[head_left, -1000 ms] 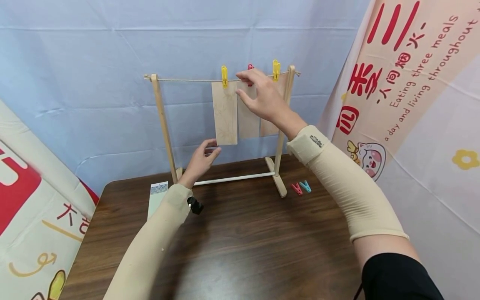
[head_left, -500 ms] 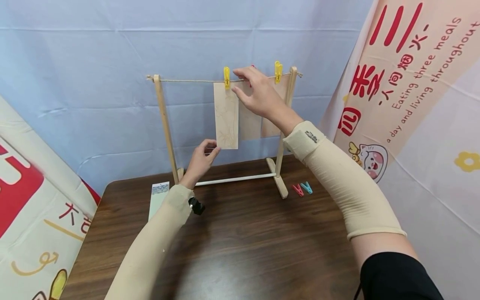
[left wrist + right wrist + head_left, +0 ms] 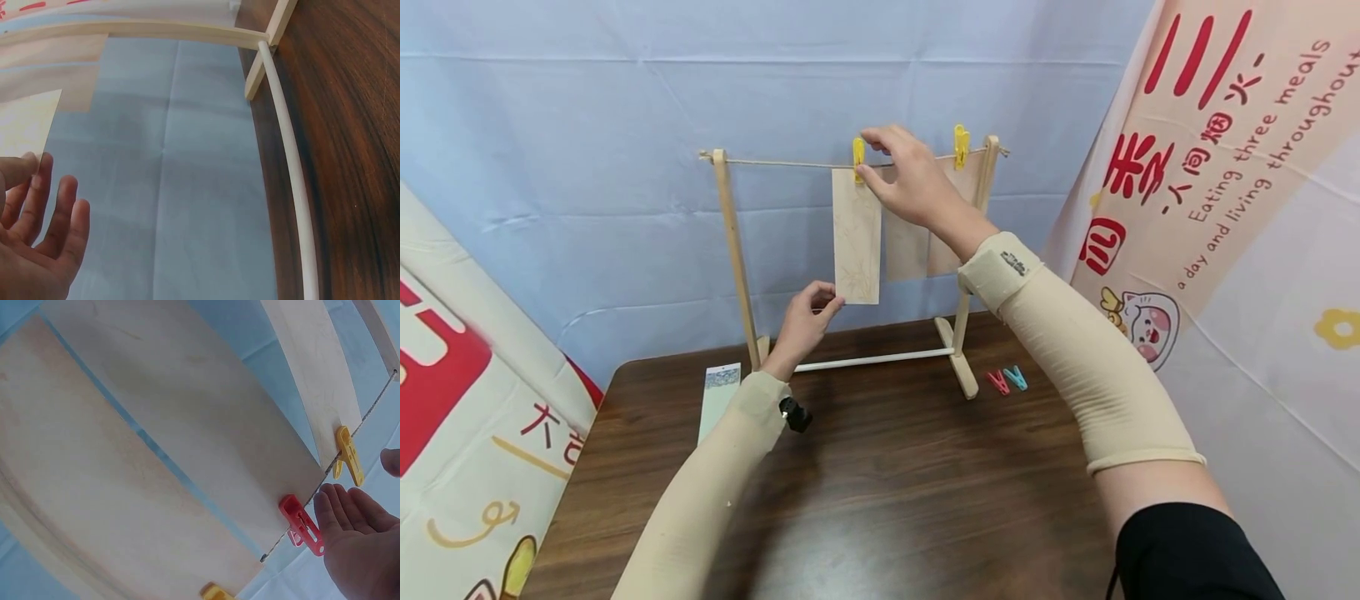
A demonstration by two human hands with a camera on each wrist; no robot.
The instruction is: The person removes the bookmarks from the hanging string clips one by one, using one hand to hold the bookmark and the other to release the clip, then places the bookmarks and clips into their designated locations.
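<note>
A dark wood-grain table (image 3: 895, 475) spreads below both hands, and a creased pale-blue cloth (image 3: 790, 92) hangs behind them. Beyond the right hand (image 3: 910, 177), off to its right, is a peach banner (image 3: 1210, 158) with red lettering; far to the left of the left hand (image 3: 802, 327) hangs a white printed cloth (image 3: 445, 375).

The wooden rack's left post (image 3: 734, 250) stands left of the left hand, and its white crossbar (image 3: 880, 360) runs below and to the right of that hand. The left forearm partly covers a pale-green slip (image 3: 721, 387) with a blue-patterned top. A red clothespin (image 3: 997, 382) and a blue clothespin (image 3: 1016, 378) lie on the tabletop, well below the right hand.

The left hand pinches the lower-left corner of a thin wooden strip (image 3: 856, 242), which hangs from the cord (image 3: 790, 163) by a yellow clothespin (image 3: 858, 152). Beside this clothespin, the right hand has its thumb and fingers spread; the right-wrist view shows a gap between them. To the fingers' other side a red peg (image 3: 300, 524) clips a second strip (image 3: 187, 381); in the head view the right hand hides this peg.
</note>
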